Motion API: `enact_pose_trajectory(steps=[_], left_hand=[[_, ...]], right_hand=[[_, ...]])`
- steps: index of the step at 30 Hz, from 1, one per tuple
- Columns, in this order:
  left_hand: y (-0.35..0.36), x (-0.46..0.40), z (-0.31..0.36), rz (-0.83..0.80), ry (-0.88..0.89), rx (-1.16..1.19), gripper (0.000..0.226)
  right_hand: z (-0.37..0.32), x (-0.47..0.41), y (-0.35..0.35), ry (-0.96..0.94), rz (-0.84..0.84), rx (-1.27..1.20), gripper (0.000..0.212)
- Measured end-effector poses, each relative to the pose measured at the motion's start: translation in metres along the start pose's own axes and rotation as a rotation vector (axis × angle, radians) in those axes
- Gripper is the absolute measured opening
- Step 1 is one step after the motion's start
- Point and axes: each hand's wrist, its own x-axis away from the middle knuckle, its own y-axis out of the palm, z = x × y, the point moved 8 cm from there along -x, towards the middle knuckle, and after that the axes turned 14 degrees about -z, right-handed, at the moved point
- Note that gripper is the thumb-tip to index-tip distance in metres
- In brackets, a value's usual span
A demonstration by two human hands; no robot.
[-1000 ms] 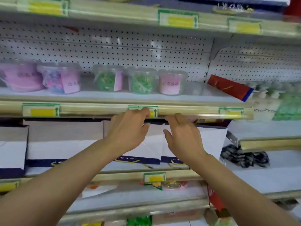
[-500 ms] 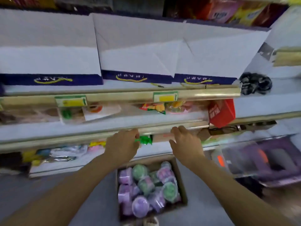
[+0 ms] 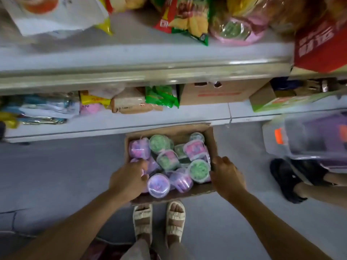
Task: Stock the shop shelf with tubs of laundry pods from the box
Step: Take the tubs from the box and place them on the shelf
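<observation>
An open cardboard box [image 3: 213, 143] stands on the floor below me, filled with several clear tubs of laundry pods, some purple and some green. My left hand [image 3: 129, 178] reaches into the box's left side, its fingers curled over a purple tub [image 3: 145, 170] that it mostly hides. My right hand [image 3: 226, 175] is at the box's right wall, against the side of a green tub [image 3: 199, 170]; its fingertips are hidden, so its grip is unclear. Another purple tub [image 3: 158, 185] lies lid-up between my hands.
The lowest shelf [image 3: 131, 124], just beyond the box, holds snack packets and cartons. A clear plastic storage bin [image 3: 308, 136] stands on the floor to the right. Another person's foot in a black shoe [image 3: 287, 177] is beside it. My sandalled feet [image 3: 159, 222] stand just behind the box.
My view has swung from the upper shelf with its row of tubs down to the floor. Both hands have dropped from the shelf edge into the box of tubs.
</observation>
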Motion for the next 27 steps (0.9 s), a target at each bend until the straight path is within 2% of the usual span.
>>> enact_pose_trajectory(steps=[4, 8, 14, 16, 20, 24, 27], left_hand=[[0.059, -0.063, -0.006, -0.049, -0.016, 0.059, 0.027], [0.121, -0.135, -0.004, -0.090, 0.025, 0.020, 0.032], [0.191, -0.231, -0.011, -0.078, 0.032, 0.128, 0.059], [0.208, -0.257, -0.018, -0.073, 0.002, 0.181, 0.067], [0.231, -0.298, -0.035, -0.053, -0.085, 0.269, 0.082], [0.247, -0.319, -0.039, -0.060, -0.102, 0.363, 0.099], [0.251, -0.324, -0.041, -0.050, -0.127, 0.380, 0.104]], right_hand=[[0.038, -0.048, 0.053, 0.102, -0.030, -0.074, 0.034], [0.074, -0.097, 0.119, 0.188, -0.089, -0.188, 0.034], [0.116, -0.166, 0.210, 0.279, -0.172, -0.360, 0.065], [0.126, -0.185, 0.230, 0.323, -0.167, -0.403, 0.069], [0.133, -0.210, 0.263, 0.360, -0.209, -0.527, 0.066], [0.142, -0.218, 0.265, 0.339, -0.050, -0.739, 0.051], [0.150, -0.224, 0.263, 0.306, -0.040, -0.885, 0.039]])
